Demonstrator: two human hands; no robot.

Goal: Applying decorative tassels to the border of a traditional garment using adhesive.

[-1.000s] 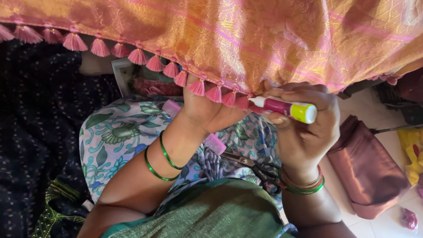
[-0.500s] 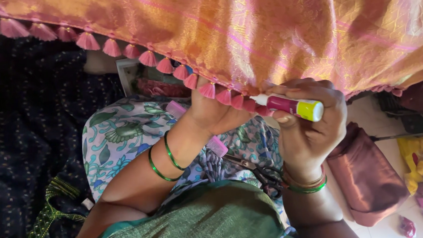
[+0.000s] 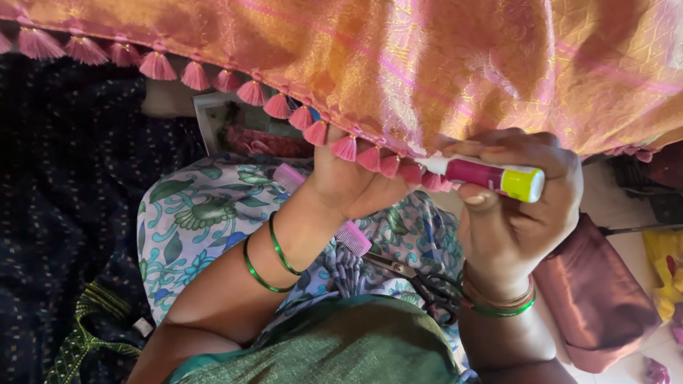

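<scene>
— Gripping what, right hand (image 3: pixel 514 222)?
— Closed round pink tube (image 3: pixel 481 175), yellow cap outward, long axis level, nozzle aimed left at tassel fringe (image 3: pixel 355 148).
— Left hand (image 3: pixel 349 184)?
— Pinching that fringe, just beside nozzle; orange cloth (image 3: pixel 443 46) beyond.

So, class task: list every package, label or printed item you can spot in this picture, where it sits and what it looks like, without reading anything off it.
Tube: in the right hand, under the fabric's tasselled edge; slim cylinder with a pink label band, white tip and yellow cap.
Printed card: under the tassels, above the floral cloth; white-bordered rectangle, dark picture, mostly hidden.
Yellow packet: at the far right on the floor; crumpled, bright yellow.
No screens or signs.
</scene>
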